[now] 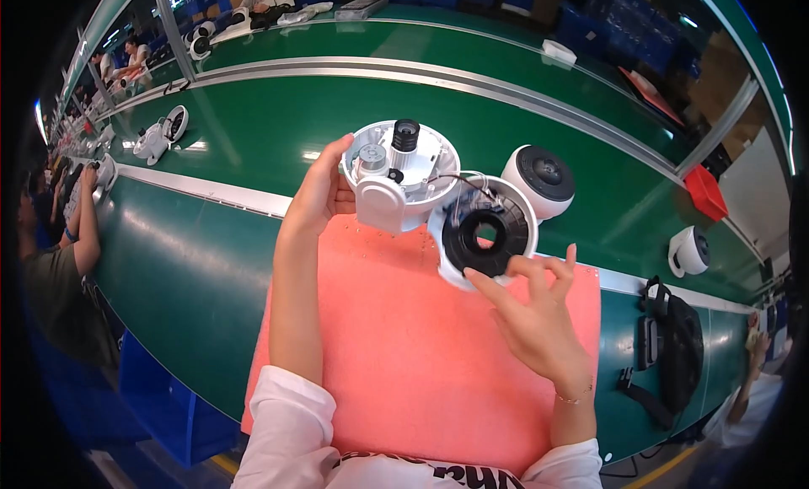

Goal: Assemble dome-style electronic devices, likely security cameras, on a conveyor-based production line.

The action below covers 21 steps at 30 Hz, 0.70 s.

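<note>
My left hand (318, 192) grips a white security camera body (419, 175) by its left side. The round shell faces up, with a black lens barrel and a silver motor-like cylinder inside. Thin wires run from it to the white front cover (522, 204), tilted beside it, which has a black inner ring with a round hole. My right hand (539, 308) pinches the lower edge of this cover between thumb and index finger, its other fingers raised. Both parts are held above the far edge of a pink foam mat (404, 354).
A closed white ball-shaped camera (541, 181) stands right behind the cover. Farther right are another camera (689, 251), a red bin (705, 194) and a black bag (674, 346). A camera part (160, 135) lies left on the green conveyor (253, 110). Co-workers sit at left, far left and right.
</note>
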### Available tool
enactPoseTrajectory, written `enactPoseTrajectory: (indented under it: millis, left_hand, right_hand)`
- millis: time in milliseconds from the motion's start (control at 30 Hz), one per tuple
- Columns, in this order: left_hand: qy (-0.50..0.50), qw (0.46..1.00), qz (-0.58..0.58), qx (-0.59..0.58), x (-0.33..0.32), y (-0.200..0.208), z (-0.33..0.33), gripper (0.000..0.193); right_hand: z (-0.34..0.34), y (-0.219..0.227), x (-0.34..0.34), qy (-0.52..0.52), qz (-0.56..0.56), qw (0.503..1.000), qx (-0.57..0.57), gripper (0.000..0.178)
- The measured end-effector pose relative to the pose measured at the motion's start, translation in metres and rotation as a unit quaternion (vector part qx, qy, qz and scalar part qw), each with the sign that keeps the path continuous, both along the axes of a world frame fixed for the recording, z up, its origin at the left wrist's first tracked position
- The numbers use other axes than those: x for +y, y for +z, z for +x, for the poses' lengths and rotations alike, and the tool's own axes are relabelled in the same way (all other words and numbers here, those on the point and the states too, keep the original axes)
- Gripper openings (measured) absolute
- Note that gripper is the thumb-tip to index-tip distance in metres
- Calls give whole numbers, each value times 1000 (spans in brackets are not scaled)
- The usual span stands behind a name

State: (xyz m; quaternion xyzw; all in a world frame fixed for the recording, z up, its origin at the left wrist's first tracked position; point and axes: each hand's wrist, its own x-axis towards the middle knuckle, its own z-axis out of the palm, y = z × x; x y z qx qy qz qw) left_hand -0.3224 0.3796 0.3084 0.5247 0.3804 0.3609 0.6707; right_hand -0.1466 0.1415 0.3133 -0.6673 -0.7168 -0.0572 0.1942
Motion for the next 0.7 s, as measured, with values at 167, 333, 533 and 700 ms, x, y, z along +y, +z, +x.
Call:
enactPoseTrajectory:
  millis: [167,333,533,700]
  left_hand:
    - [-80,995,-25,-45,8,-20,-6,44]
    - [-510,849,115,78,-23,-11,17,41]
    - [-739,635,182,134,-66,-42,61,46]
    - [-473,826,233,199,-72,-11,19,48]
  right_hand:
    - [-6,21,-13,111,190,967,132,39]
    - [-11,23,-28,112,26,788,605,54]
    - [-21,20,-2,172,-223,728,625,56]
    - [-4,37,1,297,-207,829,426,39]
